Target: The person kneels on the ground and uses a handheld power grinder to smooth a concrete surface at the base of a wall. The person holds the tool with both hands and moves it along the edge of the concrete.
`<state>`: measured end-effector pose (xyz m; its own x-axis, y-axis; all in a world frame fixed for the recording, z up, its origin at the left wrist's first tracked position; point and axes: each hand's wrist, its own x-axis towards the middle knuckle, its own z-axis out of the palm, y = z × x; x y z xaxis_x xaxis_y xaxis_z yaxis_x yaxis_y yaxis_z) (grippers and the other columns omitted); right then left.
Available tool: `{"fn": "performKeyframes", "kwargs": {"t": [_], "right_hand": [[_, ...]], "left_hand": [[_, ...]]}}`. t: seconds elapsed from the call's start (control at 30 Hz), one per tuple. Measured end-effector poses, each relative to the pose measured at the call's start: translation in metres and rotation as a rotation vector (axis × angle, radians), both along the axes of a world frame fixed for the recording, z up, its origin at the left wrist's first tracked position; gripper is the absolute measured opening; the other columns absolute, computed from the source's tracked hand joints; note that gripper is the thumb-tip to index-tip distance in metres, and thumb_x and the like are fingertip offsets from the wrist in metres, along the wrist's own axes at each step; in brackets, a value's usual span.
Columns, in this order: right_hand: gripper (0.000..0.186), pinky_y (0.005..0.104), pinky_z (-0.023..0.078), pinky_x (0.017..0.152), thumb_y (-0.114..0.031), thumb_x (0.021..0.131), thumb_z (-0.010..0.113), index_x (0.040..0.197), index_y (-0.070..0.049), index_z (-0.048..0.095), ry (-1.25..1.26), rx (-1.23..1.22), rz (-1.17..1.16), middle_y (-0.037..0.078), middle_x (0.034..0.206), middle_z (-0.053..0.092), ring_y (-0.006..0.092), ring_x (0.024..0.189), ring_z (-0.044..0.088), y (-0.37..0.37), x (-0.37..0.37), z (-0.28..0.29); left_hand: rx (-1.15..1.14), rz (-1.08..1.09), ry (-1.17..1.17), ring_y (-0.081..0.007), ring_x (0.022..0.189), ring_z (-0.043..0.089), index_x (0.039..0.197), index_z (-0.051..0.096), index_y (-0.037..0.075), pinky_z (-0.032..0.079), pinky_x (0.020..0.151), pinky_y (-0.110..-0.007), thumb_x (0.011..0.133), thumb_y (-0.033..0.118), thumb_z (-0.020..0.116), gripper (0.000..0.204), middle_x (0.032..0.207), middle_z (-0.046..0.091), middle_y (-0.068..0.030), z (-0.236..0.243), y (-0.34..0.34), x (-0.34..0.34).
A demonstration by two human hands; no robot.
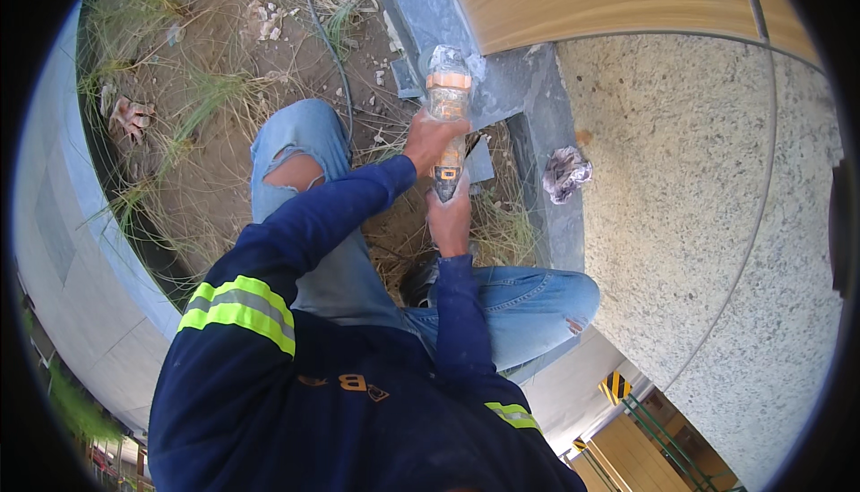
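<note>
The person's left hand (436, 138) is wrapping around the forward body of a dust-coated angle grinder (449, 101), while the right hand (450, 216) is gripping its narrow rear end, the fingers curling in around it. The two hands are standing one behind the other, probably because the long tool is needing support at both ends against twisting. The grinder is lying in line away from the body, its head pointing at the grey stone edging (528, 80) near the foot of the wood-toned panel (627, 0); I cannot tell whether it is touching. The person is crouching with both knees spreading apart, likely leaving room for the arms. A crumpled wad (566, 175) is resting on the edging, well apart from the hands, and a cable (328, 40) is trailing over the dirt (237, 89).
</note>
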<state>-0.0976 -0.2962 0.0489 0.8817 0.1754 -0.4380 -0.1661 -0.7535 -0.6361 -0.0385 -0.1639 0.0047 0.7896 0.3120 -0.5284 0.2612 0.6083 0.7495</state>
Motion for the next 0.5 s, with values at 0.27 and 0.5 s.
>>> {"fn": "performKeyframes", "kwargs": {"t": [0.27,0.5], "right_hand": [[0.078,0.0506,0.052,0.087,-0.016,0.089,0.070,0.155,-0.001,0.032,0.043,-0.030,-0.008,0.032,0.112,0.069,0.0480,0.104,0.069,-0.0002,0.0021,0.0062],[0.077,0.0504,0.052,0.087,-0.016,0.089,0.070,0.155,-0.001,0.033,-0.043,-0.017,0.020,0.032,0.112,0.069,0.0479,0.104,0.069,0.0035,0.0005,0.0089]], "left_hand": [[-0.067,0.002,-0.002,-0.0187,0.081,0.069,0.114,0.064,-0.001,0.057,0.073,-0.035,0.080,0.016,0.079,0.040,0.098,0.071,-0.0095,0.0062,0.0029,0.0001],[-0.006,-0.007,-0.031,-0.0181,0.080,0.069,0.114,0.064,0.000,0.057,0.072,-0.035,0.081,0.016,0.079,0.040,0.097,0.071,-0.0090,0.0033,0.0045,0.0012]]}}
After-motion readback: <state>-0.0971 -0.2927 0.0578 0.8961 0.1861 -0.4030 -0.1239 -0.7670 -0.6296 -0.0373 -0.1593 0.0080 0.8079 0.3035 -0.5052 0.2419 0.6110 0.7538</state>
